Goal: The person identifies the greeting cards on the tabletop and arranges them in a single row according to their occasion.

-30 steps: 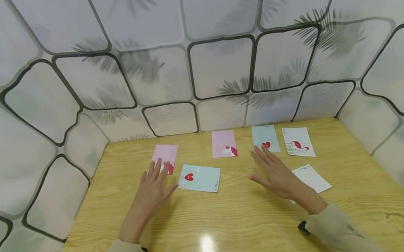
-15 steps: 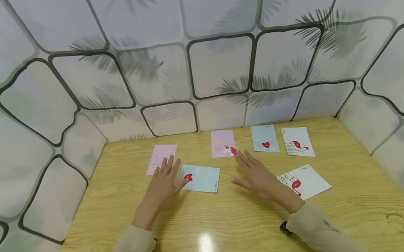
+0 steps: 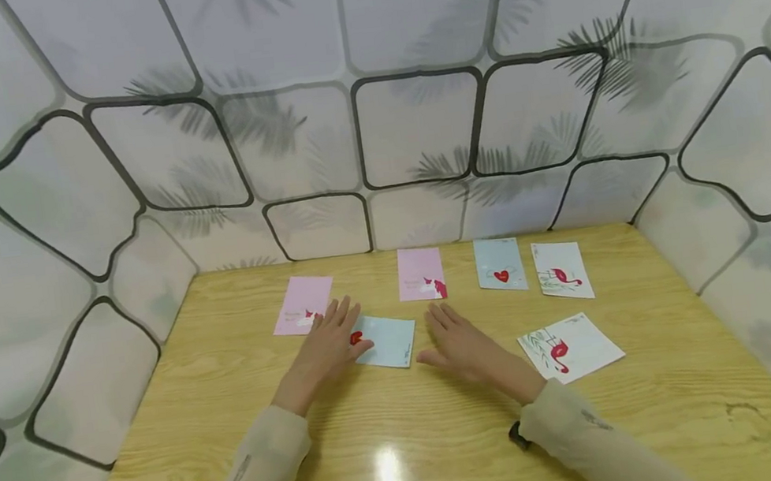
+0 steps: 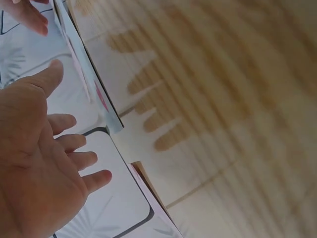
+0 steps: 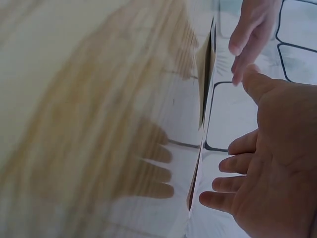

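Observation:
My left hand, palm down with straight fingers, covers the left end of a light-blue card with a red heart. Its fingertips overlap the corner of a pink unicorn card in the head view. Right of the blue card is my right hand, also flat and palm down, thumb out toward the card. The left wrist view shows the left hand held above the table, its reflection on the wood. In the right wrist view the right hand likewise hovers and holds nothing.
Along the back lie a second pink unicorn card, another blue heart card and a white flamingo card. A second flamingo card lies tilted at the right. Patterned fabric walls enclose the wooden table.
Both hands have moved inward toward each other. The left hand now overlaps the nearer blue card; the right hand has left the right-hand cards, uncovering the nearer flamingo card. The cards stay put.

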`<action>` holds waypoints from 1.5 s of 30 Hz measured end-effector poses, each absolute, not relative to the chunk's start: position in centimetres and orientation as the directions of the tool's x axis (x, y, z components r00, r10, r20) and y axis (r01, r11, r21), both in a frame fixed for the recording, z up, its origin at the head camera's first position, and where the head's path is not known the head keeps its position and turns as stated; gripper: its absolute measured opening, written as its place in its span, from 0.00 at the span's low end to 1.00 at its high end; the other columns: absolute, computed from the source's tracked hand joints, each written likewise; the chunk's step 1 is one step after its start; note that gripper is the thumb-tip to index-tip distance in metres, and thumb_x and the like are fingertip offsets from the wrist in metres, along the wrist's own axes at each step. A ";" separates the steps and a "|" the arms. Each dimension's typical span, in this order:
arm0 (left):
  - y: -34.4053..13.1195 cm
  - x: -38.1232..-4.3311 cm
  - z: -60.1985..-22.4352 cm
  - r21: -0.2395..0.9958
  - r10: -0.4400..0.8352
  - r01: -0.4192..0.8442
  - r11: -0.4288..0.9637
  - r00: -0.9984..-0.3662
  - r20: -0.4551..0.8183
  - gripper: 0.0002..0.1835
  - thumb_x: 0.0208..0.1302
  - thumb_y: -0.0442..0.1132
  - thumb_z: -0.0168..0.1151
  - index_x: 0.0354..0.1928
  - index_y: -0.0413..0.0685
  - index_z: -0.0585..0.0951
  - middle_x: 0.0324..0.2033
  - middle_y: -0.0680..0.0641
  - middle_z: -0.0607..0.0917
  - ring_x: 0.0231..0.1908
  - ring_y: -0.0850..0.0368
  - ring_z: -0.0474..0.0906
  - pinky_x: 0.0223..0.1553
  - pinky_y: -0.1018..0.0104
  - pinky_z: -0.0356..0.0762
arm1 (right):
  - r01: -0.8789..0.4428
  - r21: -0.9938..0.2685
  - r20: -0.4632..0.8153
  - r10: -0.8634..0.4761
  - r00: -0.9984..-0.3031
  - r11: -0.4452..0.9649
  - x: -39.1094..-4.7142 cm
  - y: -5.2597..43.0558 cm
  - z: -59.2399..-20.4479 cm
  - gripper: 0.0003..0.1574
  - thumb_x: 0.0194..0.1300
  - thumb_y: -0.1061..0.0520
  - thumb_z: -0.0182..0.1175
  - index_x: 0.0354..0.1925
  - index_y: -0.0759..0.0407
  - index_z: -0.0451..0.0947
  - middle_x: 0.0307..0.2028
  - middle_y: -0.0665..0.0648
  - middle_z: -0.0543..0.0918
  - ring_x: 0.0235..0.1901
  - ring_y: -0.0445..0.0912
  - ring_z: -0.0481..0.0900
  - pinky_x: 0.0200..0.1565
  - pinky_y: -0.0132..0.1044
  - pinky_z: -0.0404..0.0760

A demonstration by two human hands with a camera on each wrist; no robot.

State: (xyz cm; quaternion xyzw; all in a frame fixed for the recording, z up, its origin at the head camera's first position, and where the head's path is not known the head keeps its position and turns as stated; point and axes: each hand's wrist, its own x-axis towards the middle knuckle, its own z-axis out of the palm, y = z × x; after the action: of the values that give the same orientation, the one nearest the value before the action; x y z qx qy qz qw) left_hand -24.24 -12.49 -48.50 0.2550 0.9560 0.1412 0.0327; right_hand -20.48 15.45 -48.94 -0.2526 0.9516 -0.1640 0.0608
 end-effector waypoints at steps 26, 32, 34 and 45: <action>-9.9 -25.2 -48.7 0.212 0.534 0.513 0.832 -0.843 -0.057 0.33 0.70 0.53 0.68 0.68 0.39 0.75 0.64 0.37 0.75 0.64 0.39 0.70 0.62 0.40 0.72 | -0.470 -0.086 -0.071 -0.476 -0.877 0.879 -21.6 11.1 -49.2 0.42 0.74 0.34 0.59 0.66 0.66 0.73 0.60 0.61 0.75 0.59 0.58 0.72 0.57 0.57 0.76; -9.3 -25.4 -48.0 0.239 0.481 0.448 0.861 -0.871 -0.100 0.34 0.64 0.53 0.73 0.65 0.40 0.78 0.58 0.38 0.77 0.59 0.40 0.72 0.57 0.44 0.74 | -0.465 -0.163 -0.065 -0.480 -0.875 0.870 -22.5 11.0 -49.2 0.40 0.72 0.38 0.64 0.67 0.66 0.73 0.64 0.61 0.76 0.62 0.59 0.72 0.59 0.59 0.75; -9.2 -25.6 -47.8 0.260 0.453 0.411 0.874 -0.882 -0.131 0.34 0.62 0.54 0.75 0.63 0.40 0.78 0.56 0.38 0.77 0.58 0.41 0.72 0.57 0.45 0.75 | -0.465 -0.186 -0.071 -0.484 -0.872 0.865 -22.7 11.0 -49.1 0.41 0.72 0.40 0.65 0.68 0.66 0.72 0.66 0.61 0.75 0.63 0.60 0.71 0.60 0.60 0.75; -8.9 -26.3 -46.7 0.342 0.321 0.217 0.914 -0.903 -0.284 0.35 0.50 0.56 0.83 0.44 0.38 0.76 0.38 0.42 0.79 0.40 0.47 0.76 0.43 0.56 0.79 | -0.482 -0.262 -0.042 -0.508 -0.860 0.836 -23.7 11.0 -48.5 0.26 0.66 0.47 0.72 0.52 0.63 0.78 0.58 0.61 0.80 0.59 0.61 0.72 0.57 0.58 0.77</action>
State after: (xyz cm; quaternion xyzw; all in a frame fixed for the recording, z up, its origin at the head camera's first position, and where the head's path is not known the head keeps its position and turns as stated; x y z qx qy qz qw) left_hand -26.25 -8.95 -46.69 0.1396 0.9635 0.1527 0.1697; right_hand -23.72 11.04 -48.46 -0.2587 0.9567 -0.1220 0.0548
